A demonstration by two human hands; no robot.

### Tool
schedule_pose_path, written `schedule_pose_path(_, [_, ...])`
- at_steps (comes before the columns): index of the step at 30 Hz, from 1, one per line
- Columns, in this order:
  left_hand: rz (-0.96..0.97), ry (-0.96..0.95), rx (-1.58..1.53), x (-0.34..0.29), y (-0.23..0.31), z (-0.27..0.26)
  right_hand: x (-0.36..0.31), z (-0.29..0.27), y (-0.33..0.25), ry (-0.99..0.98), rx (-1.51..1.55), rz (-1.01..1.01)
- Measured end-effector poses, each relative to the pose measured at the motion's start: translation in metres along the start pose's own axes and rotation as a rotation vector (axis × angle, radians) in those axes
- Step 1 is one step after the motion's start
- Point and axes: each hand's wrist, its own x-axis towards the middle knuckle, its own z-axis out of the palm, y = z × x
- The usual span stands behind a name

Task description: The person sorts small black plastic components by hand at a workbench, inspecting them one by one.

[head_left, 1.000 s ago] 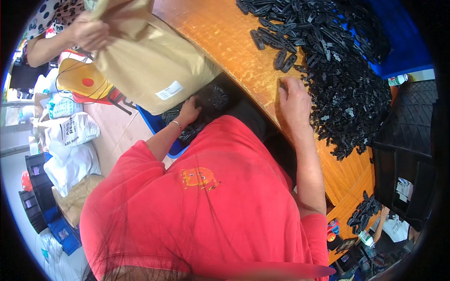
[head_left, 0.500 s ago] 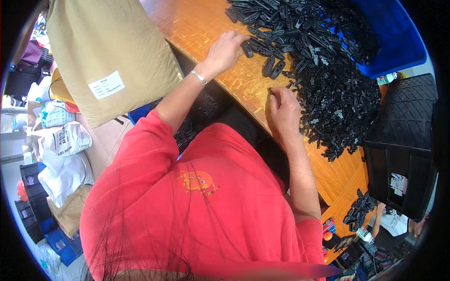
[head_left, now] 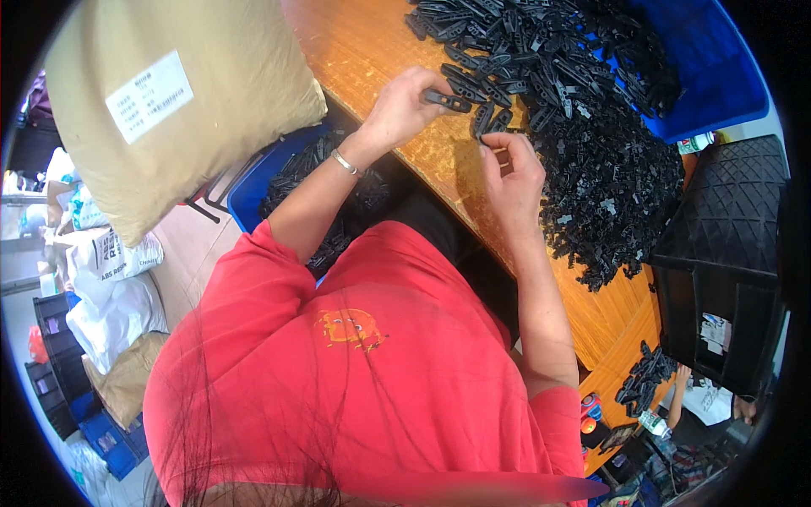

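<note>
My left hand (head_left: 402,108) grips a long, narrow black plastic part (head_left: 448,100) with slots in it, held over the wooden table (head_left: 422,160). Close beside it on the right, my right hand (head_left: 517,176) is closed in a pinch, with a small dark piece (head_left: 482,140) at the fingertips. That piece is too small to make out in full. Beyond both hands spreads a pile of similar long black parts (head_left: 549,59). A heap of small black plastic pieces (head_left: 612,203) lies to the right of my right hand.
A blue bin (head_left: 718,68) stands at the far right, with a black crate (head_left: 718,245) nearer. At left, a tan sack (head_left: 186,93) stands by another blue bin (head_left: 247,190) of black parts. Someone else's arm (head_left: 678,395) shows at lower right.
My left hand has picked up a long black part and drawn it slightly nearer. My right hand has moved a little farther away and left, toward it. The tan sack appears shifted left.
</note>
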Motion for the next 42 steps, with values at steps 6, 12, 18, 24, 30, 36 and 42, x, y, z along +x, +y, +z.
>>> schedule_pose_path(6, [-0.128, -0.161, -0.529, -0.001, 0.014, 0.010, 0.017, 0.003, -0.017, 0.062, 0.064, -0.119])
schedule_pose_path(12, [-0.107, -0.239, -0.692, -0.002, 0.025, 0.011, 0.021, -0.003, -0.017, 0.057, 0.004, -0.230])
schedule_pose_path(18, [-0.156, -0.318, -0.685, -0.002, 0.040, 0.000, 0.027, -0.011, -0.015, 0.015, -0.129, -0.358])
schedule_pose_path(24, [-0.148, -0.334, -0.705, -0.007, 0.032, 0.002, 0.027, -0.014, -0.010, -0.040, -0.208, -0.405])
schedule_pose_path(30, [-0.172, -0.339, -0.647, -0.019, 0.029, 0.009, 0.018, -0.011, 0.000, -0.127, -0.076, 0.139])
schedule_pose_path(36, [-0.221, -0.317, -0.567, -0.028, 0.034, 0.013, 0.011, -0.003, 0.013, -0.225, -0.162, 0.170])
schedule_pose_path(42, [-0.135, -0.371, -0.633, 0.013, 0.002, 0.003, 0.003, 0.008, 0.033, -0.224, -0.070, 0.297])
